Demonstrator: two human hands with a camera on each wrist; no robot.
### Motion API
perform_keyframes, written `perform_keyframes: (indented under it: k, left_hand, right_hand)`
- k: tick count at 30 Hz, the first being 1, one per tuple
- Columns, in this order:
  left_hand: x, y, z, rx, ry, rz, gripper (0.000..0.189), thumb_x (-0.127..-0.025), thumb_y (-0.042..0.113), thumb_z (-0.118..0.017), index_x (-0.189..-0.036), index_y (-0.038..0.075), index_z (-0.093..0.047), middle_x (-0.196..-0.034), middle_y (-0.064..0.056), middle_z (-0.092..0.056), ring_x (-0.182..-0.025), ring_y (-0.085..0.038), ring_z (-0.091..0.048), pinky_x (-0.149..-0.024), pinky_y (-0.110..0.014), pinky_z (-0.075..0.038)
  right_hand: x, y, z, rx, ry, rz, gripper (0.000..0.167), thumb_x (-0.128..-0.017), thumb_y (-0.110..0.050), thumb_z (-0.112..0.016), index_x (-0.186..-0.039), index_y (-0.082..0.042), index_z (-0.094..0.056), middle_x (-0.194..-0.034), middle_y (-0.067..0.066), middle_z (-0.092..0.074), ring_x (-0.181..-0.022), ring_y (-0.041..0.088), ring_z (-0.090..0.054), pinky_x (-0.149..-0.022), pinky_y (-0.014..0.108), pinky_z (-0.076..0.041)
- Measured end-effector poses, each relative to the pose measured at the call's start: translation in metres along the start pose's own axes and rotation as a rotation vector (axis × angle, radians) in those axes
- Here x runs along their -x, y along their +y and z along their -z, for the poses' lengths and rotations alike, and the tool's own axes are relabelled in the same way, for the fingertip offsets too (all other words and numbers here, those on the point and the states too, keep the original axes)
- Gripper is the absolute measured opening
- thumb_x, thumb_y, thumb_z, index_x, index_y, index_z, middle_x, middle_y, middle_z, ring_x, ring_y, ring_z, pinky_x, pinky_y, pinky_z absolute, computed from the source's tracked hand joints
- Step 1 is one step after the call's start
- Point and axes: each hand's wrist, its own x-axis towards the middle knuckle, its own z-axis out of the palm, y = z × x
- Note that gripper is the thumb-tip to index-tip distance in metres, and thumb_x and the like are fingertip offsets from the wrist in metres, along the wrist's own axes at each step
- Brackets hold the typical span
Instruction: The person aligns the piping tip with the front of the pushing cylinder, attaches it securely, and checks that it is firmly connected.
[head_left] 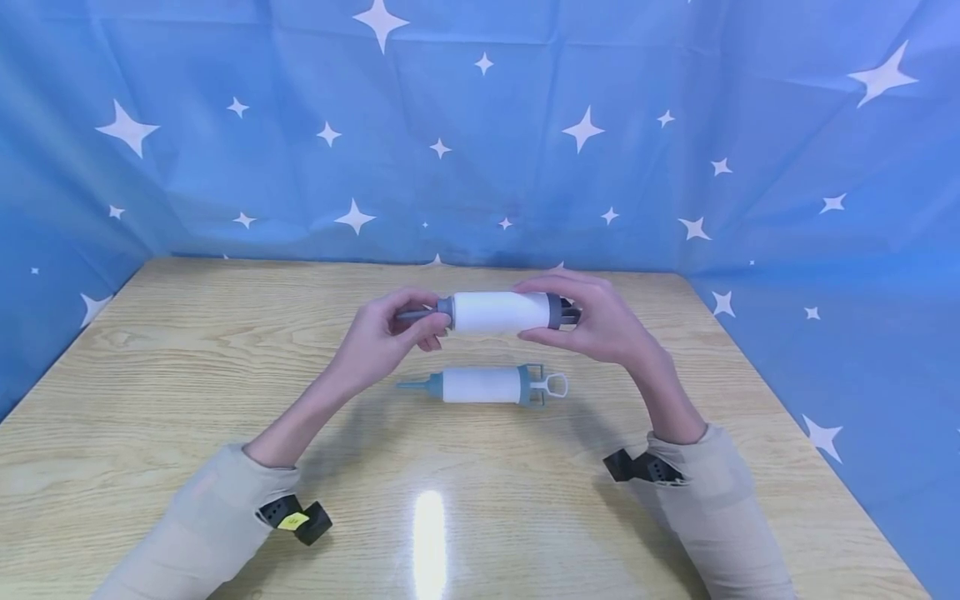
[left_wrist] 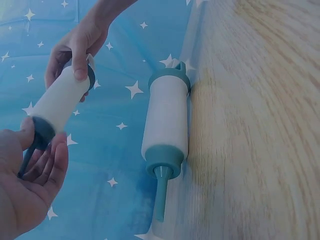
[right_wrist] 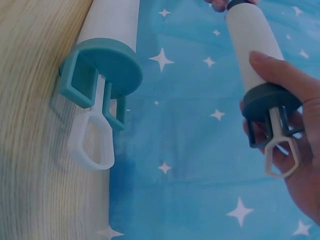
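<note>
Above the table, both hands hold a syringe point(head_left: 498, 311) with a white barrel, dark teal end caps, a thin nozzle and a plunger with a pale loop. My left hand point(head_left: 381, 333) pinches its nozzle-end cap between thumb and fingers. At the plunger end, my right hand point(head_left: 609, 321) grips the barrel, with its thumb point(right_wrist: 280, 74) along the white side. The finger loops and plunger ring point(right_wrist: 281, 157) show beside the palm in the right wrist view. A second, similar syringe point(head_left: 480, 385) lies on the table nearer me, nozzle left and plunger ring right.
Light wood table point(head_left: 187, 375) spreads under both hands. A blue cloth with white stars point(head_left: 480, 167) hangs behind its far edge and along both sides. Black wrist cameras point(head_left: 300, 517) sit on the sleeves. A bright reflection lies on the near tabletop.
</note>
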Motion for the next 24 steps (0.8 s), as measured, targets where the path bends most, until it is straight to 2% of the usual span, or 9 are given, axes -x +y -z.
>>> perform_keyframes:
  k: [4,10,13,18,21,24]
  left_hand:
    - [-0.0001,0.0005,-0.0006,0.026,-0.010,0.006,0.031,-0.094,0.003,-0.071,-0.124,-0.001,-0.063,-0.105,-0.019,-0.071,-0.080,-0.038,-0.072,-0.076,-0.037,-0.062]
    - [0.0001,0.0007,-0.0007,0.036,0.010,-0.001,0.039,-0.089,-0.001,-0.076,-0.126,0.002,-0.064,-0.115,-0.016,-0.068,-0.095,-0.027,-0.073,-0.083,-0.034,-0.061]
    - [-0.0002,0.0005,-0.0002,0.045,0.018,-0.028,0.035,-0.091,0.001,-0.074,-0.124,0.002,-0.064,-0.113,-0.015,-0.067,-0.096,-0.030,-0.072,-0.083,-0.035,-0.060]
    - [-0.0009,-0.0002,0.0005,0.129,0.014,-0.072,0.021,-0.099,0.004,-0.064,-0.119,-0.004,-0.064,-0.110,-0.017,-0.066,-0.086,-0.030,-0.073,-0.082,-0.040,-0.061]
    - [-0.0004,-0.0003,0.0008,0.129,0.019,-0.065,0.019,-0.099,0.004,-0.065,-0.116,-0.004,-0.064,-0.112,-0.017,-0.065,-0.085,-0.024,-0.073,-0.083,-0.040,-0.061]
    - [-0.0003,0.0002,0.0004,0.103,0.032,-0.050,0.021,-0.095,0.002,-0.069,-0.115,-0.004,-0.064,-0.115,-0.016,-0.066,-0.094,-0.023,-0.072,-0.088,-0.038,-0.059]
  right_hand:
    - [0.0000,-0.0009,0.0006,0.007,-0.011,-0.011,0.052,-0.076,-0.012,-0.091,-0.124,-0.011,-0.071,-0.119,0.002,-0.070,-0.090,0.014,-0.061,-0.065,0.025,-0.055]
    - [-0.0004,0.0002,0.0003,0.025,-0.015,-0.010,0.051,-0.076,-0.012,-0.090,-0.124,-0.011,-0.071,-0.118,0.003,-0.070,-0.091,0.015,-0.061,-0.065,0.026,-0.055]
    - [-0.0010,0.0013,-0.0001,0.038,-0.017,-0.006,0.051,-0.077,-0.013,-0.090,-0.124,-0.010,-0.071,-0.118,0.004,-0.070,-0.091,0.016,-0.061,-0.064,0.028,-0.054]
    - [-0.0019,0.0013,-0.0008,0.044,-0.023,0.003,0.051,-0.077,-0.014,-0.090,-0.124,-0.010,-0.071,-0.119,0.005,-0.070,-0.092,0.016,-0.061,-0.064,0.030,-0.052]
    - [-0.0026,0.0003,-0.0017,0.050,-0.025,0.007,0.051,-0.077,-0.014,-0.090,-0.124,-0.010,-0.071,-0.120,0.004,-0.070,-0.096,0.017,-0.062,-0.067,0.030,-0.053]
    - [-0.0030,-0.0008,-0.0024,0.045,-0.020,0.007,0.050,-0.077,-0.013,-0.090,-0.123,-0.010,-0.071,-0.120,0.004,-0.070,-0.099,0.018,-0.063,-0.069,0.031,-0.053]
